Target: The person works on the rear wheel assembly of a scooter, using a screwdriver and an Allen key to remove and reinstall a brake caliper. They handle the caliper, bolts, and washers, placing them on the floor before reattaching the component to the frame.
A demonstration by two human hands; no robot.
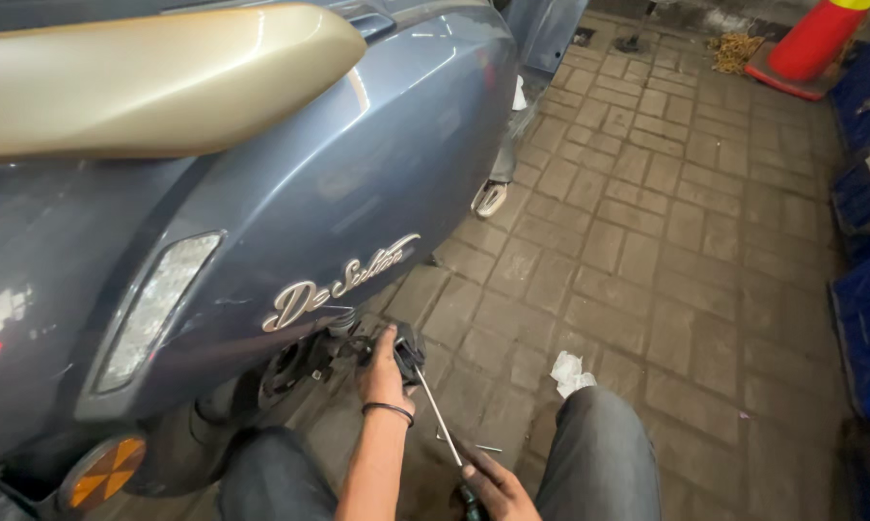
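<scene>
Both hands work beneath the blue-grey scooter [358, 183]: left hand [382, 371] clamped on a black part [408, 352] under the panel; right hand [493, 487] clamped round a long screwdriver [440, 417].

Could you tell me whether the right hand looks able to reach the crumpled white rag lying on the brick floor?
Probably yes. The rag lies on open brick floor, but the right hand grips a long screwdriver, so its fingers aren't free.
</scene>
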